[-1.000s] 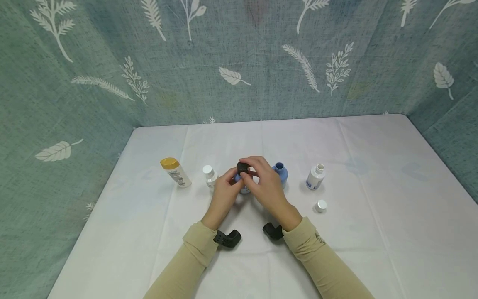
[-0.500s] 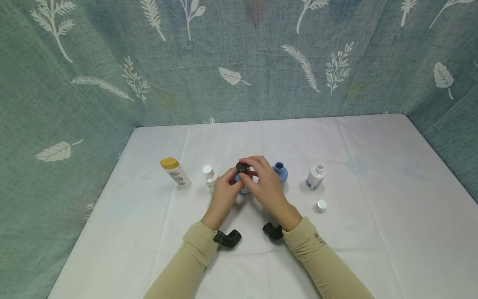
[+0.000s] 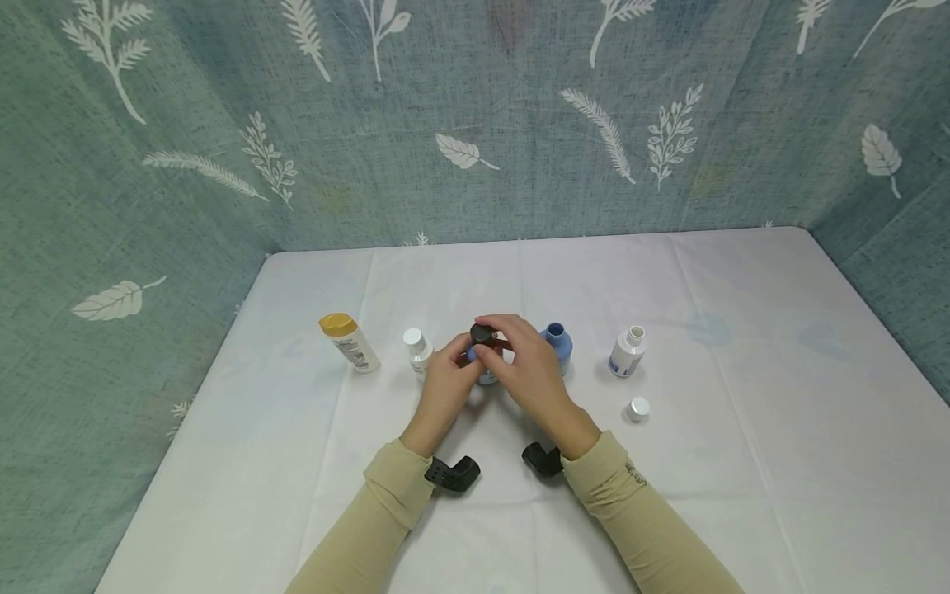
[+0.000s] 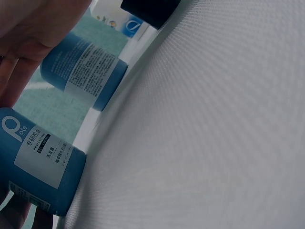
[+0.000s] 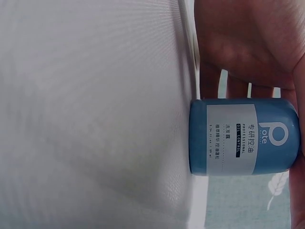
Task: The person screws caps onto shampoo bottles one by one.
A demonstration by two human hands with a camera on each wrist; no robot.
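A blue shampoo bottle [image 5: 271, 162] with a white label stands upright on the table between both hands. My left hand [image 3: 448, 375] grips it around the upper body from the left. Over its mouth sits a black cap [image 3: 482, 333], pinched by the thumb and fingers of my right hand [image 3: 533, 367]. The head view hides most of this bottle behind the hands. A second blue bottle [image 3: 557, 342], uncapped, stands just beyond my right hand; its back label faces the left wrist camera.
To the left stand a white bottle with a yellow cap [image 3: 349, 341] and a small white-capped bottle [image 3: 417, 348]. On the right are an uncapped white bottle [image 3: 627, 351] and a loose white cap [image 3: 637, 409]. Patterned cloth [image 3: 460, 198] hangs behind the table.
The right fingers have shifted slightly on the black cap, and the right knuckles sit a touch lower. The left hand and the bottles stay in place.
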